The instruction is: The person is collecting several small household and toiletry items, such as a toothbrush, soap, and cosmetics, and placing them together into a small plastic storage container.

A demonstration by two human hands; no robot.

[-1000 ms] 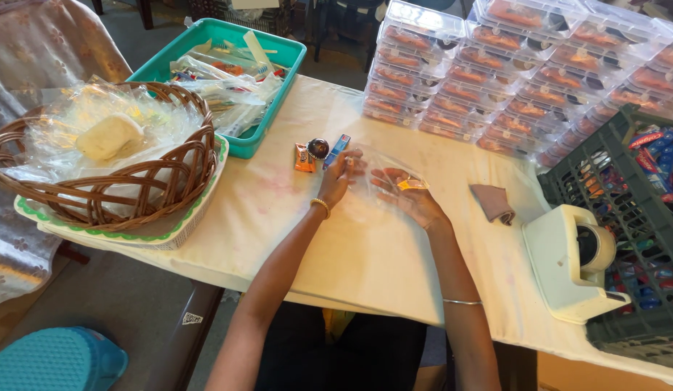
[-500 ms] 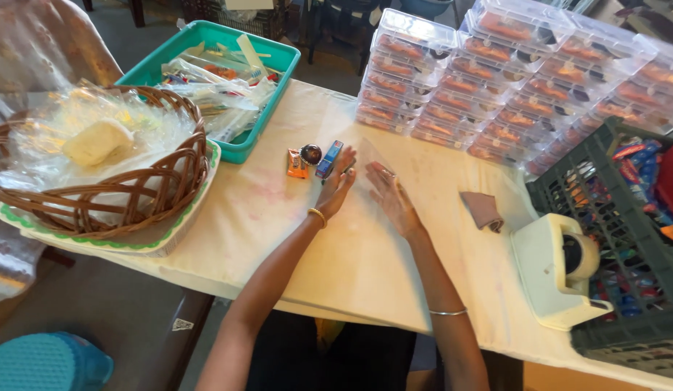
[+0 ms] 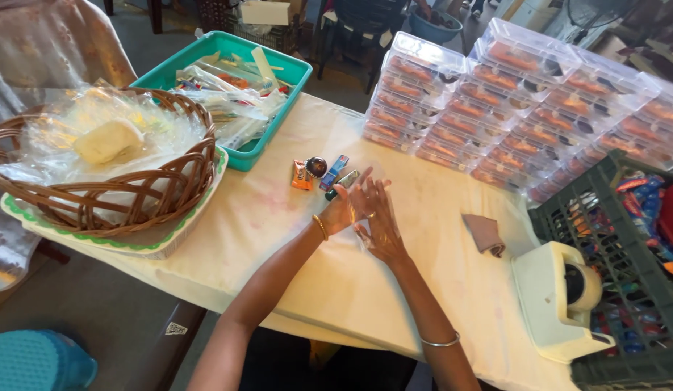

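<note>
My left hand (image 3: 345, 208) and my right hand (image 3: 381, 226) meet at the middle of the cream-covered table (image 3: 242, 239), fingers spread and overlapping. The right palm faces down on the cloth, with what looks like thin clear film at its edge. I cannot tell if either hand grips it. Just beyond the left fingertips lie small sweets: an orange packet (image 3: 302, 176), a dark round piece (image 3: 316, 166), a blue wrapper (image 3: 334, 171) and a greenish one (image 3: 347, 180).
A wicker basket (image 3: 134, 199) with clear bags sits on a green-rimmed tray at the left. Behind it stands a teal tray (image 3: 282, 72) of packets. Stacked clear boxes (image 3: 496, 94) line the back. At the right are a brown scrap (image 3: 485, 233), a white tape dispenser (image 3: 557, 300) and a dark crate (image 3: 612, 217).
The hands have drawn together from lying apart. The right hand has slid left toward the sweets, and the left hand's fingers now cross over it. The view has shifted slightly.
</note>
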